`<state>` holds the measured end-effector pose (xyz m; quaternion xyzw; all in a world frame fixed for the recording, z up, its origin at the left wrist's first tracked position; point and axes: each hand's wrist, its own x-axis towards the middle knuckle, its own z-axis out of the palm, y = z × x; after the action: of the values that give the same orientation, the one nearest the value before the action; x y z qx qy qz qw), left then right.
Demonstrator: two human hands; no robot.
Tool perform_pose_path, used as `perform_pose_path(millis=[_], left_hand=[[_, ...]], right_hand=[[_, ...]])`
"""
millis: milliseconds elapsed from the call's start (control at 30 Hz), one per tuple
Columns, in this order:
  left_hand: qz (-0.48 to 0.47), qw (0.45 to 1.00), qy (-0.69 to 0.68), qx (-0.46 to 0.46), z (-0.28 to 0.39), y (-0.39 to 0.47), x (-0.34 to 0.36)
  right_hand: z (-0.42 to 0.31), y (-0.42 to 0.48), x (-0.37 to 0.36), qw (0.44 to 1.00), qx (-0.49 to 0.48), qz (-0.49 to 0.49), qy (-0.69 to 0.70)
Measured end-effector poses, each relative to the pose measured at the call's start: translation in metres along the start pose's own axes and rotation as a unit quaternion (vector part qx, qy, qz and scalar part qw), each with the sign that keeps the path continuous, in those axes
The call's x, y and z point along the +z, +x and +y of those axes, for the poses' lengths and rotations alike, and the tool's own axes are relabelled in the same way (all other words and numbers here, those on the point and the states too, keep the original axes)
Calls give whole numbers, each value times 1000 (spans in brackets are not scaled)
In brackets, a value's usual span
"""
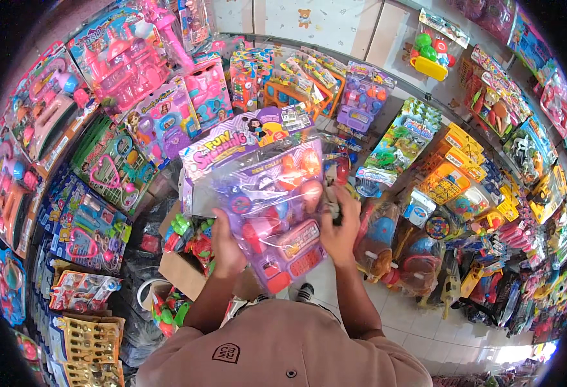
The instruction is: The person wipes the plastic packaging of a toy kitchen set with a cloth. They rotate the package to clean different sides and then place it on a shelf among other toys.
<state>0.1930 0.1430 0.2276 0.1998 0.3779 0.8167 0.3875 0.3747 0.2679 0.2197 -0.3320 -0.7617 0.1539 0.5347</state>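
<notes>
A clear-bagged purple toy shopping set (269,213) with a printed header card is tilted in front of my chest. My left hand (227,246) grips its left edge, thumb lying over the front. At the right edge, my right hand (342,225) has its fingers bent around a crumpled dark cloth-like item (330,205). That hand is close against the pack; whether it also bears any of the weight is unclear. Inside the bag are a purple cash register, pink and orange pieces and a small toy scanner. The bag's plastic throws glare over parts of the contents.
Hanging toy packs surround me, including a pink castle set (128,67) and green doctor sets (107,167). An open cardboard box (182,271) with colourful toys stands low at left. Bagged brown toys (380,242) hang at right above the tiled floor (399,314).
</notes>
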Motion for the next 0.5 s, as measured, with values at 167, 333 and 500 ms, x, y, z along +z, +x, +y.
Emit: perform_pose_path(millis=[167, 333, 500], left_hand=[[-27, 993, -102, -55, 21, 10, -12], [-31, 994, -63, -85, 23, 16, -15], [5, 997, 23, -70, 8, 22, -14]], right_hand=[[16, -17, -16, 922, 195, -74, 327], [10, -22, -20, 841, 289, -165, 427], [12, -25, -18, 831, 307, -115, 449]])
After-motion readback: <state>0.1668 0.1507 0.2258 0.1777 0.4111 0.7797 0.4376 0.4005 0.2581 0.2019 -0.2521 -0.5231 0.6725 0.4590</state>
